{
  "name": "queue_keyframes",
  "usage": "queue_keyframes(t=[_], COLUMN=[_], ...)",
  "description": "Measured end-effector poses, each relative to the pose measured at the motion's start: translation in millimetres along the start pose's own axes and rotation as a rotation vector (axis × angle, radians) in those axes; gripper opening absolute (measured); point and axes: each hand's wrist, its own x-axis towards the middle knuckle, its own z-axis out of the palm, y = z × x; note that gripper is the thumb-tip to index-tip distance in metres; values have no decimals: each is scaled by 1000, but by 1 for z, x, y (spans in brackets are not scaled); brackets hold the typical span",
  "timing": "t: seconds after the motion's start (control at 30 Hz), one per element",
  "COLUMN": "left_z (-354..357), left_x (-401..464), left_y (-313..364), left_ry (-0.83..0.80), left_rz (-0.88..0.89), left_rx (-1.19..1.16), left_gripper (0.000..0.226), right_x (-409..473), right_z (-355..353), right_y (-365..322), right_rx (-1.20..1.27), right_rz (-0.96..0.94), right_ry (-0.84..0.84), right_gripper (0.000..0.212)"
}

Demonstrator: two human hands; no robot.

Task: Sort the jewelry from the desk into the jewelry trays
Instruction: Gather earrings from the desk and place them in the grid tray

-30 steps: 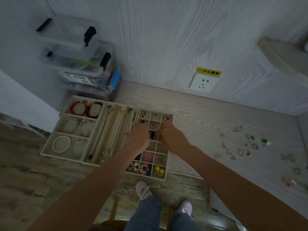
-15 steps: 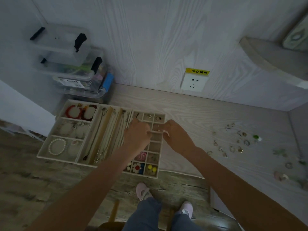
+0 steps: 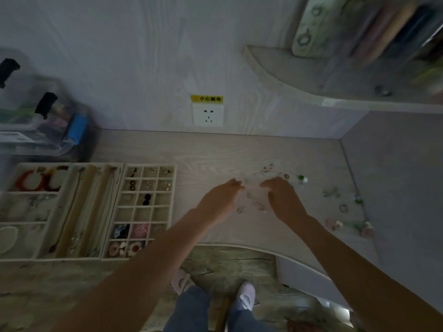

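Small rings and earrings (image 3: 254, 202) lie scattered on the worktop (image 3: 215, 154) at centre right of the frame, well apart from the gridded tray (image 3: 173, 195) at left. The left hand (image 3: 221, 200) and right hand (image 3: 282, 200) hover over the pile, fingers loosely curved, apparently holding nothing, though blur hides the tips. To do this well, pinch one piece at a time, lifting cleanly so neighbours don't scatter.
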Motion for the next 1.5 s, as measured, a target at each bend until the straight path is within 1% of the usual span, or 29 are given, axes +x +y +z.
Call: queue_keyframes(t=[0.07,0.1,0.17,0.23,0.33,0.4,0.5,0.6,0.73,0.87,0.9,1.03,1.27,1.33,1.5], left_z=[6,10,18,27,32,34,37,39,41,43,42,43,42,41,39], left_x=[8,11,15,17,18,17,16,15,20,23,24,27,33,35,35], left_y=[10,14,17,16,12,11,6,2,-1,-5,-6,-7,-6,-6,-7], left_ry=[-35,-42,-53,-67,-63,-48,-2,59,203,272,281,272,267,266,243], left_rz=[39,54,98,144,142,123,70,49,-16,-68,-71,-99,-143,-163,-219], left_rx=[101,152,257,336,359,369,296,211,72,2,-13,-37,-88,-91,-133], left_gripper=[60,61,60,60,66,65,58,44,21,16,15,13,7,4,6], right_x=[1,3,6,7,7,10,12,13,13,11,10,9,3,0,-8], right_z=[-8,-10,-8,-6,-6,-6,-8,-8,-8,-9,-9,-5,2,3,3], right_y=[14,22,32,38,36,36,33,33,31,26,26,30,30,32,33], right_rx=[-22,-31,-6,5,-22,-35,-78,-84,-94,-79,-95,-93,-102,-82,12], right_rz=[19,36,43,26,-24,-22,-16,-30,-80,-117,-129,-147,-171,-159,-123], right_ry=[4,-21,-86,-110,-109,-117,-182,-179,-185,-177,-180,-161,-77,-70,-53], right_gripper=[37,35,23,10,12,13,14,16,16,4,6,3,8,8,9])
